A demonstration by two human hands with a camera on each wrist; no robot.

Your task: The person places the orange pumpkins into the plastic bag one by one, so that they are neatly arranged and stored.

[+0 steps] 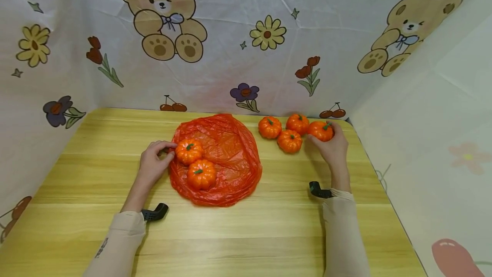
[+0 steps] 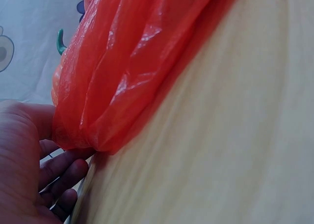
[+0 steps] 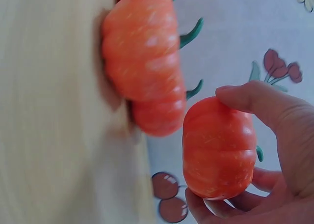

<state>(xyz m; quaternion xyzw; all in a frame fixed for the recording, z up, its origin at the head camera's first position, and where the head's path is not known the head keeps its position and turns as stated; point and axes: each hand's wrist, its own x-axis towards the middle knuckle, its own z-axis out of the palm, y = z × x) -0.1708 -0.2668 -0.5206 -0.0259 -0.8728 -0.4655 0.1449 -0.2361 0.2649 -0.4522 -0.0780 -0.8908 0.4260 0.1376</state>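
My right hand [image 1: 333, 151] grips a small orange toy pumpkin [image 1: 320, 131] with a green stem, thumb on one side and fingers on the other. In the right wrist view this pumpkin [image 3: 219, 148] is raised off the tabletop, beside the others. A thin red plastic bag [image 1: 234, 157] is spread in a round shape at the middle of the table. My left hand [image 1: 153, 161] pinches the bag's left edge between thumb and fingers; the left wrist view shows the gathered film [image 2: 117, 76] there. Two pumpkins, one farther back [image 1: 189, 151] and one nearer [image 1: 201, 174], sit on the bag's left part.
Three more pumpkins, a left one [image 1: 270, 127], a back one [image 1: 297, 123] and a front one [image 1: 289, 141], cluster on the wooden table [image 1: 238, 243] right of the bag. A printed cloth [image 1: 230, 25] with bears and flowers hangs behind the table and along its sides.
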